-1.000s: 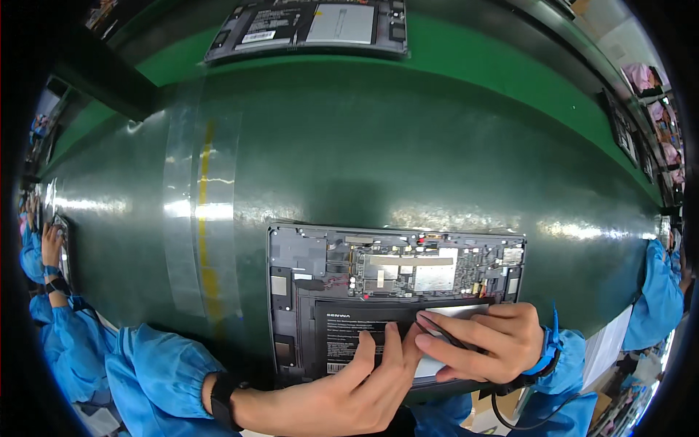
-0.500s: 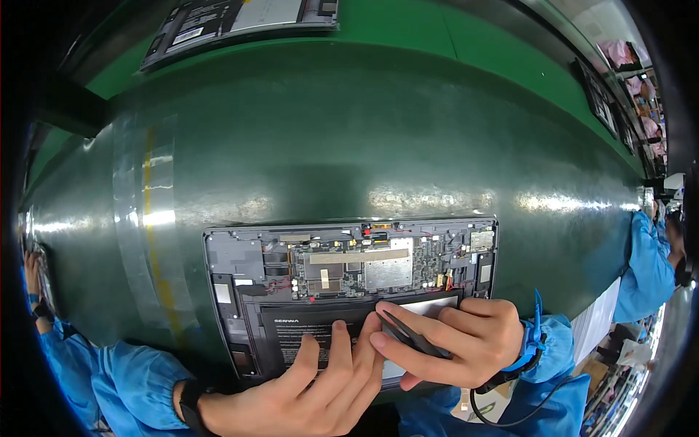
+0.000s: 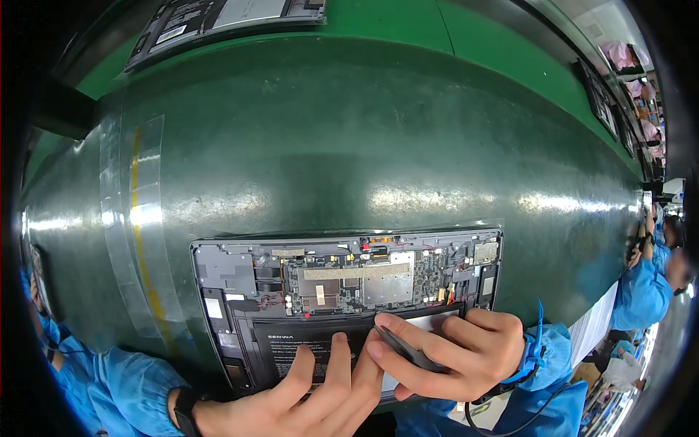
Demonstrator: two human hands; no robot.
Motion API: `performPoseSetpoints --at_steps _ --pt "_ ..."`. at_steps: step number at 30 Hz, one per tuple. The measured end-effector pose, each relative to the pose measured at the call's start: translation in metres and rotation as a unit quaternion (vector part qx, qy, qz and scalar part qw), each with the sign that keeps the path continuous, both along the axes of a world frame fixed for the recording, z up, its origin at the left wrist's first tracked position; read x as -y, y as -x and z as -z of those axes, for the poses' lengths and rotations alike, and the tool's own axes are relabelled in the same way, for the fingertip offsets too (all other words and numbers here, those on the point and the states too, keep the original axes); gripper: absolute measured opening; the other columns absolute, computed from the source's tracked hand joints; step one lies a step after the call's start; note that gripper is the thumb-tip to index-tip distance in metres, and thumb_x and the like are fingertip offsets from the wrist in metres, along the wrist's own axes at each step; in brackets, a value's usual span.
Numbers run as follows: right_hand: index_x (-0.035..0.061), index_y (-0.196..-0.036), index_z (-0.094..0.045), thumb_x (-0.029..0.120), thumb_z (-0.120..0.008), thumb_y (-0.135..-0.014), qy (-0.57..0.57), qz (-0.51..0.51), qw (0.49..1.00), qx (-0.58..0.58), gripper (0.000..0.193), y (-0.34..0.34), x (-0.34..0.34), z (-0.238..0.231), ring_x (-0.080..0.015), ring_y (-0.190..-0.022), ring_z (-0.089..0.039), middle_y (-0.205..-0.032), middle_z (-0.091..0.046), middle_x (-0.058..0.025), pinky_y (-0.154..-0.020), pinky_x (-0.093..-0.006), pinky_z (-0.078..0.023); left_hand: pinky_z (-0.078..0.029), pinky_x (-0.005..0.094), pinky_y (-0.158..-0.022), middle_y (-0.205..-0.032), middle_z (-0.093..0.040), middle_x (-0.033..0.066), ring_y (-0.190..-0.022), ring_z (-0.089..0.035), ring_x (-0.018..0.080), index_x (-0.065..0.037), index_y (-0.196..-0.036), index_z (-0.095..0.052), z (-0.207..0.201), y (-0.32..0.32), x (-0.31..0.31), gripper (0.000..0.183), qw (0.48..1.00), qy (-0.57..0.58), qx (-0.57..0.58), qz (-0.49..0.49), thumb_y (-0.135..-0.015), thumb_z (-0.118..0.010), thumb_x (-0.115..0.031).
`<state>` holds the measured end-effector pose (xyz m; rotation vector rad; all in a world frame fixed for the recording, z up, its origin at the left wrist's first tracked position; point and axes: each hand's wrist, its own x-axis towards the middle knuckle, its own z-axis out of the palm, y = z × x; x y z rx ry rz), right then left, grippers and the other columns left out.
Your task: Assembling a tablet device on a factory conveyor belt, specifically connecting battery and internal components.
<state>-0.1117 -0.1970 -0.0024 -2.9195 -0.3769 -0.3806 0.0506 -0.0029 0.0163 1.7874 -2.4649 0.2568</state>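
Observation:
An opened tablet-like device (image 3: pixel 262 271) lies in front of me, its circuit board (image 3: pixel 378 284) bare along the far half. A black battery (image 3: pixel 291 346) with pale print fills part of the near half. My left hand (image 3: pixel 313 397) has its fingers stretched over the battery, the tips resting on or just above it. My right hand (image 3: pixel 455 357) pinches dark tweezers (image 3: pixel 408 349), whose points angle towards the battery's upper edge beside my left fingers. Part of a light grey panel (image 3: pixel 437 317) shows beyond my right fingers. My hands hide the device's near edge.
Another opened device (image 3: pixel 226 22) lies on the bright green strip at the far left, and more stand at the far right (image 3: pixel 601 98). Clear tape with a yellow line (image 3: pixel 149 218) crosses the dark green table. Blue-sleeved people (image 3: pixel 641 291) are at the sides, near white sheets (image 3: pixel 593 320).
The device appears slightly lower and further left in view, as do the tape and the far device. My hands keep nearly the same pose, the tweezers still pinched in the right.

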Motion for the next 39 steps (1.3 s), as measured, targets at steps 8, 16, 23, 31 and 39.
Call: performPoseSetpoints --at_steps 8,16,23,31,39 --pt "0.0212 -0.117 -0.072 0.051 -0.060 -0.098 -0.006 0.003 1.000 0.011 0.037 -0.001 -0.002 0.001 -0.0025 -0.049 -0.044 -0.106 -0.077 -0.0035 -0.045 -0.0146 -0.031 -0.049 0.0393 -0.091 -0.115 -0.071 0.0111 -0.107 -0.067 0.0250 -0.007 -0.105 -0.072 0.002 -0.001 -0.002 0.028 1.000 0.005 -0.024 -0.002 -0.094 -0.053 -0.023" --pt "0.0158 -0.119 -0.074 0.057 -0.057 -0.095 -0.086 0.000 0.996 0.009 0.051 -0.002 0.010 -0.003 -0.0038 -0.050 -0.046 -0.102 -0.074 -0.0037 -0.043 -0.0166 -0.032 -0.048 0.0373 -0.088 -0.117 -0.072 0.0104 -0.101 -0.065 0.0228 -0.007 -0.106 -0.073 0.008 -0.007 0.005 0.031 0.999 0.031 -0.011 0.014 -0.092 -0.053 -0.026" --pt "-0.0008 -0.100 -0.074 0.018 -0.086 -0.082 -0.498 0.080 0.861 -0.061 0.029 0.015 0.026 -0.019 -0.0212 -0.056 -0.069 -0.071 -0.067 -0.0085 -0.050 -0.0289 -0.053 -0.047 0.0367 -0.090 -0.122 -0.070 0.0111 -0.102 -0.065 0.0217 -0.002 -0.119 -0.071 -0.003 0.002 0.005 0.036 0.999 0.011 -0.010 -0.029 -0.094 -0.058 -0.025" --pt "0.0012 -0.091 -0.072 0.006 -0.089 -0.074 -0.455 0.086 0.881 -0.092 0.025 0.012 0.037 -0.016 -0.0214 -0.062 -0.073 -0.077 -0.074 -0.0097 -0.053 -0.0277 -0.055 -0.048 0.0352 -0.084 -0.124 -0.072 0.0070 -0.095 -0.065 0.0194 -0.011 -0.108 -0.073 0.008 0.008 0.009 0.028 0.999 0.006 -0.009 -0.040 -0.092 -0.057 -0.026" --pt "0.0050 -0.096 -0.079 0.006 -0.089 -0.073 -0.428 0.171 0.871 -0.170 0.025 0.015 0.049 -0.036 -0.0190 -0.067 -0.074 -0.081 -0.076 -0.0103 -0.057 -0.0268 -0.055 -0.048 0.0358 -0.081 -0.122 -0.072 0.0080 -0.097 -0.065 0.0199 -0.009 -0.108 -0.073 0.006 0.009 0.010 0.030 1.000 0.002 -0.016 -0.026 -0.092 -0.056 -0.027"
